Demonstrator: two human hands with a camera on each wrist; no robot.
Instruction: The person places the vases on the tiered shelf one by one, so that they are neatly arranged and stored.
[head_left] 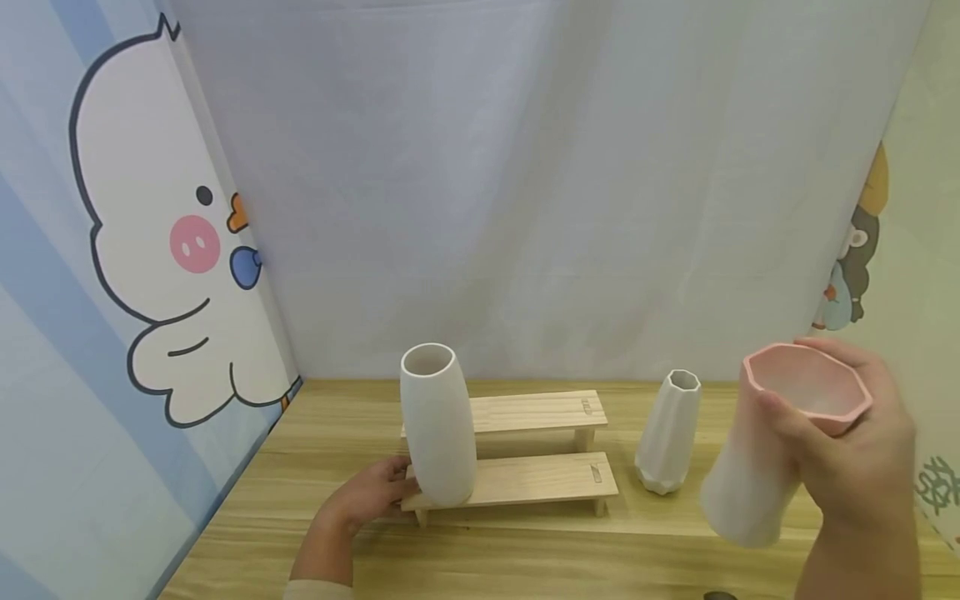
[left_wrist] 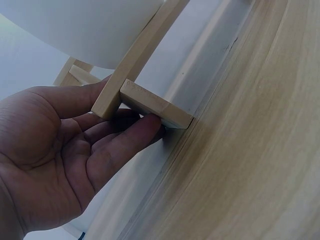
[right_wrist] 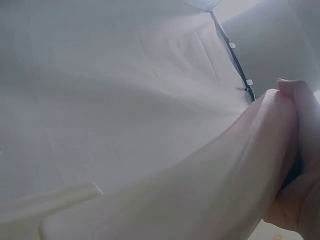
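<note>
Front wooden riser (head_left: 540, 481): left end gripped by left hand (head_left: 372, 492); length runs rightward from its fingers.
Pink-rimmed vase (head_left: 750, 479): grasped by right hand (head_left: 862, 450); long axis tilted, base below-left of its fingers.
Smooth white vase (head_left: 441, 425): upright on riser, just right of left-hand fingers.

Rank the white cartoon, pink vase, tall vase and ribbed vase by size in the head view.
1. White cartoon
2. Pink vase and tall vase: unranked, as the pink one seems nearer the camera and the right hand partly hides it
3. Ribbed vase
</note>
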